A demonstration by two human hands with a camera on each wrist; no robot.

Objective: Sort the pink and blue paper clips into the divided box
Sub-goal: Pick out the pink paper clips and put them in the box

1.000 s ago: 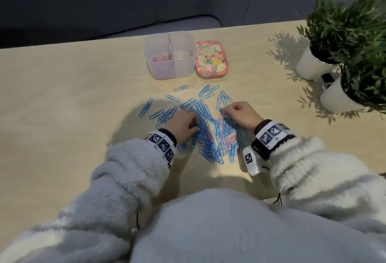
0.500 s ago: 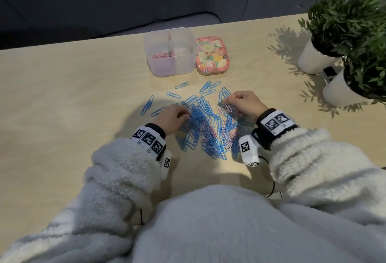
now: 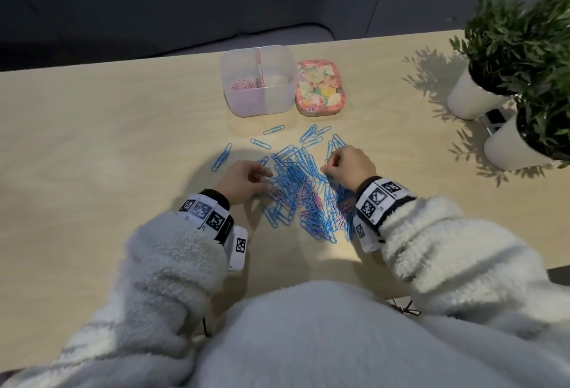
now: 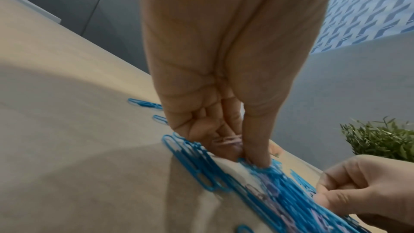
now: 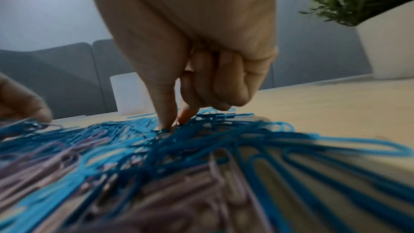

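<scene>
A heap of blue and pink paper clips (image 3: 296, 193) lies mid-table. My left hand (image 3: 246, 179) sits at its left edge; in the left wrist view a few pink clips (image 4: 226, 141) are tucked between its curled fingers and thumb, and the thumb tip presses on blue clips (image 4: 201, 166). My right hand (image 3: 344, 165) is at the heap's far right. Its thumb and forefinger (image 5: 167, 111) pinch together down into the blue clips (image 5: 201, 139), with the other fingers curled. The clear divided box (image 3: 271, 97) stands behind the heap, with pink clips (image 3: 243, 84) in its left compartment.
A floral lid (image 3: 319, 87) lies right of the box. Loose blue clips (image 3: 222, 156) are scattered between heap and box. Two white potted plants (image 3: 472, 97) (image 3: 512, 147) stand at the right edge of the wooden table (image 3: 92, 141).
My left hand has drawn back from the middle of the heap to its left edge. The right hand stays at the heap's far right, still pinching.
</scene>
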